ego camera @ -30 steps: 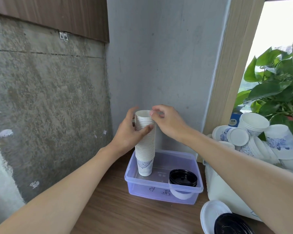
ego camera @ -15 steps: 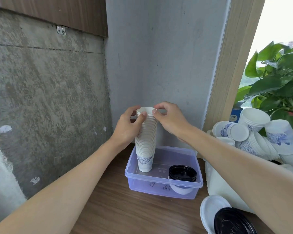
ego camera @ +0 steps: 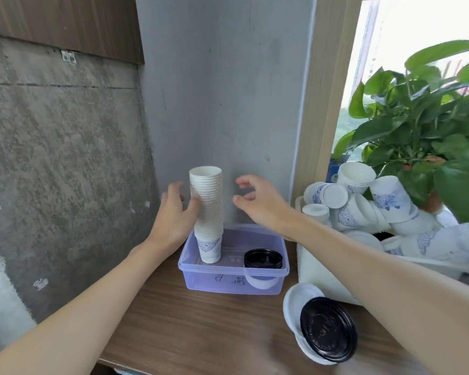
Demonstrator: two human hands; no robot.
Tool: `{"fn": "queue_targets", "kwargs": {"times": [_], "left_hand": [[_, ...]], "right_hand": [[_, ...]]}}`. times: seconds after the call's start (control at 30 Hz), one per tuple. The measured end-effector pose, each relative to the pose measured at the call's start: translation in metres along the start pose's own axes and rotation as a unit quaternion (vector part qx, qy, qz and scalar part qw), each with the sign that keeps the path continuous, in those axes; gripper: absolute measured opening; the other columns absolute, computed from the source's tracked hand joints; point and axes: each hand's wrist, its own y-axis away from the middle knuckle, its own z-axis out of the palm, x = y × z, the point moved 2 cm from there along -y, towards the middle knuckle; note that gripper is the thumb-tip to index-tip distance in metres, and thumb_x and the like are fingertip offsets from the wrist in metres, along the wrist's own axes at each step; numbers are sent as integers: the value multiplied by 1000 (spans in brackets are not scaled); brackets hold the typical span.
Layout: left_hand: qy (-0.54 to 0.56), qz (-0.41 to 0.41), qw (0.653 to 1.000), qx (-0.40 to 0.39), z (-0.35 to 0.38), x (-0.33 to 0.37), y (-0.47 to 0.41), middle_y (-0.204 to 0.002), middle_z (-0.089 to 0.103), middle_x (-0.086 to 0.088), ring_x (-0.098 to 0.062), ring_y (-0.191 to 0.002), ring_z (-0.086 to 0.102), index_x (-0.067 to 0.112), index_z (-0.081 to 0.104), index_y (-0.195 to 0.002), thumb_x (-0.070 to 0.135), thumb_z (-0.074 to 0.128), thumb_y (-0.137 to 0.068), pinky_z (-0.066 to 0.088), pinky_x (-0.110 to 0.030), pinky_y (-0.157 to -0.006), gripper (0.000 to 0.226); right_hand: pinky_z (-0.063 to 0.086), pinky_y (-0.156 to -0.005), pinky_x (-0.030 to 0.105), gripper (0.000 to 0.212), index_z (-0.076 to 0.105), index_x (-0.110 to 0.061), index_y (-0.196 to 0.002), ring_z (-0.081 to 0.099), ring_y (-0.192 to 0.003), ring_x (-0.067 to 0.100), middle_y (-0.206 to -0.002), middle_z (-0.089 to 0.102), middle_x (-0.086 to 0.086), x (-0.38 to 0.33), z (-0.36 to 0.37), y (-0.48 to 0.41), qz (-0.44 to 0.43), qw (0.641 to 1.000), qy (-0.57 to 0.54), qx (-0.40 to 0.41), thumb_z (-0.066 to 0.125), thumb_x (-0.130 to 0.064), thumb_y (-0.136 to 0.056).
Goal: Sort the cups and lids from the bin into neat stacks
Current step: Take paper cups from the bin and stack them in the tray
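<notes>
Wooden counter point(ego camera: 201, 334), cup stack point(ego camera: 207, 207) (concrete walls point(ego camera: 65, 158))

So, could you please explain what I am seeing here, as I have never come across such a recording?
There is no machine here: these are a person's two bare hands, filmed by one wide-angle camera worn on the head, looking forward and down. A tall cup stack stands in a clear plastic box on a wooden table. The left hand touches the stack's side with its thumb; the right hand is apart from it, fingers loosely curled, holding nothing. Also in the box is a black lid sitting on a white cup. To the right, a white bin holds jumbled loose cups, with a leafy plant behind. Near the front, a second black lid lies over a white lid.
</notes>
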Motion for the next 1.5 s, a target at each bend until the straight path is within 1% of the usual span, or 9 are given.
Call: {"fn": "queue_targets", "kwargs": {"times": [0.1,0.27,0.37,0.7,0.87,1.0,1.23,1.4,1.5], "left_hand": [[-16,44,998,48,-2,26,16,-106,58,-10,-22,-94,54,11,52,-124,23,56,-97,40,-30,-81,29],[7,119,993,-15,24,94,37,-86,63,5,-6,-79,57,17,61,-101,17,56,-96,41,-9,-67,7],[9,154,986,-59,53,126,45,-84,64,3,-11,-78,59,15,63,-97,17,59,-95,47,-21,-74,5],[-117,148,958,-218,143,150,47,-128,49,-7,-24,-115,51,23,48,-129,40,69,-85,45,-41,-101,52],[-149,125,953,-233,156,135,40,-125,56,-3,-25,-116,54,25,44,-132,43,73,-81,47,-43,-98,61],[-164,125,954,-220,155,129,34,-108,57,8,-24,-106,59,31,44,-128,50,71,-78,47,-45,-95,60],[-116,148,959,-214,159,144,14,-137,50,-3,-23,-127,49,31,40,-138,64,67,-65,42,-47,-106,84],[-125,163,950,-236,167,159,10,-125,57,4,-23,-120,53,31,41,-135,63,65,-68,44,-48,-103,78],[-105,168,952,-234,169,165,9,-126,56,5,-21,-119,54,29,42,-136,54,72,-79,45,-47,-102,70]], "right_hand": [[45,-86,24,38,50,-19,-131,60,-102,16,-129,53,-3,0,-13,18,-5,1000,1,6,57,-21,-94],[47,-87,25,34,55,-17,-126,60,-99,17,-120,56,-1,-2,-49,48,-31,998,15,53,59,-17,-92],[46,-80,19,31,58,-15,-120,58,-93,16,-115,58,3,7,-80,68,-29,996,7,89,60,-10,-90],[47,-82,26,26,57,-24,-108,58,-94,19,-106,60,2,69,-163,100,31,987,80,134,63,-11,-86],[42,-85,28,26,56,-23,-113,51,-104,15,-112,54,-2,81,-163,81,13,980,131,147,62,-15,-88],[35,-87,29,37,53,-19,-126,43,-114,20,-124,52,1,86,-167,52,5,951,240,193,61,-23,-90],[28,-100,39,51,44,-26,-132,39,-123,28,-132,52,6,97,-183,13,76,900,387,187,58,-44,-86],[26,-93,41,46,52,-30,-123,48,-114,26,-119,60,1,100,-186,4,124,895,389,177,57,-53,-84],[24,-91,39,26,66,-28,-95,50,-108,22,-112,59,-2,97,-187,7,104,906,353,210,60,-50,-84]]}}
